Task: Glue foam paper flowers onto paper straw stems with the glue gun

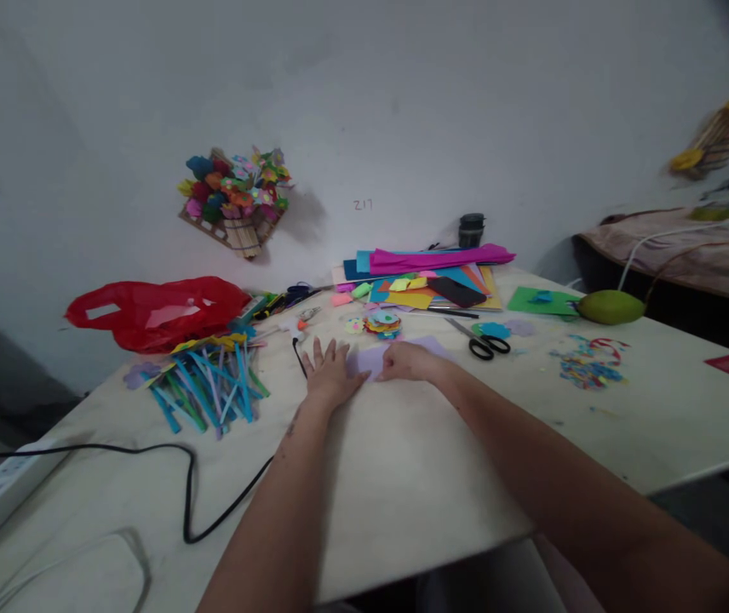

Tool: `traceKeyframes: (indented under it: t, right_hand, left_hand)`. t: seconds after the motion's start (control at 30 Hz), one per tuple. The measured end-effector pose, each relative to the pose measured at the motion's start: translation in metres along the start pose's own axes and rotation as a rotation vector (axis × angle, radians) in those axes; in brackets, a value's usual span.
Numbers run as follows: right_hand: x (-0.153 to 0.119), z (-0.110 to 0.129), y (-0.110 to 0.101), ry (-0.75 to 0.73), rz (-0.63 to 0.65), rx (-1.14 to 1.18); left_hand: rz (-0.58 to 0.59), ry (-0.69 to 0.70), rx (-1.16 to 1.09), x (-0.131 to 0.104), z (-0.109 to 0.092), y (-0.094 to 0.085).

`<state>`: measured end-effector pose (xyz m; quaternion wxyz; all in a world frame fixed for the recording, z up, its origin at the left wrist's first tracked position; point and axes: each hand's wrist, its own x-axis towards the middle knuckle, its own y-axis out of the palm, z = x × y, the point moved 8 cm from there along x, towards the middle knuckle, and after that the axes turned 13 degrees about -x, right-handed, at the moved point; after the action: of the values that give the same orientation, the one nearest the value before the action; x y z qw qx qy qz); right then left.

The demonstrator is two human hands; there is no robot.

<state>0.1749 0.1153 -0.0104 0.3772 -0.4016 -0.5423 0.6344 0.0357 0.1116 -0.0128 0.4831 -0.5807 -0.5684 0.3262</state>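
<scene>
A light purple sheet [364, 361] lies on the pale table between my hands. My left hand [330, 372] rests flat at the sheet's left end, its fingers spread and the thumb pointing toward the sheet's lower edge. My right hand [408, 362] is closed over the middle of the sheet, its fingers curled; whether they pinch the paper or anything small is hidden. Black-handled scissors [480, 345] lie to the right of my right hand. Behind the sheet sits a small pile of coloured paper flowers [382, 323].
Blue and green strips [208, 387] and a red plastic bag [166, 311] lie left. A glue gun [294, 329] trails a black cable [191, 485]. Coloured sheets [409, 298] and a phone [457, 291] are behind. Paper scraps [588, 370] and a green fruit [611, 306] lie right.
</scene>
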Motion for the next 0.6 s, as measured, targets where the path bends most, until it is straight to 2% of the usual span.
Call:
traceKeyframes:
  t: [0.17, 0.37, 0.6]
  right_hand:
    - [0.001, -0.011, 0.005, -0.036, -0.007, -0.019]
    - [-0.006, 0.006, -0.003, -0.064, -0.027, -0.051]
    - [-0.006, 0.017, -0.004, -0.123, -0.05, -0.063]
  left_hand:
    - [0.022, -0.012, -0.001, 0.002, 0.003, 0.002]
    - [0.053, -0.013, 0.011, 0.001, 0.008, 0.001]
    - [0.062, 0.073, 0.022, -0.003, -0.005, 0.003]
